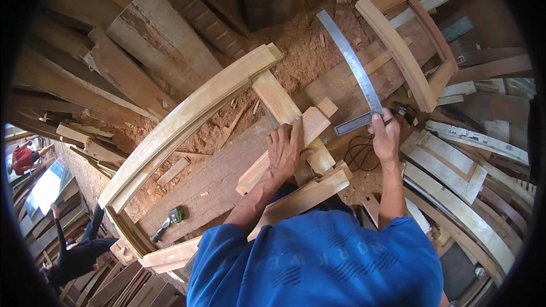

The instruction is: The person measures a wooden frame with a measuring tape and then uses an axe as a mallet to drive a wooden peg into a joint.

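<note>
In my right hand (pixel 387 136) is a large carpenter's square (pixel 354 62), gripped near its corner. Its long metal blade reaches away from me, and its short stock points left. My left hand (pixel 283 150) lies over a short wooden board (pixel 314 125), fingers curled on it and the index finger stretched along it. The board sits at a slant across the end rail (pixel 277 98) of a big wooden frame (pixel 187 101) with curved sides. The frame's near side passes just in front of my body, partly hidden by my shirt and left arm.
Beneath the frame is a broad plank (pixel 227 156), with a green and black power tool (pixel 176 214) on it. A second wooden frame (pixel 398 51) stands at the far right. A dark cord (pixel 361 153) coils below the square. Stacked boards surround me; another person (pixel 79 256) is at lower left.
</note>
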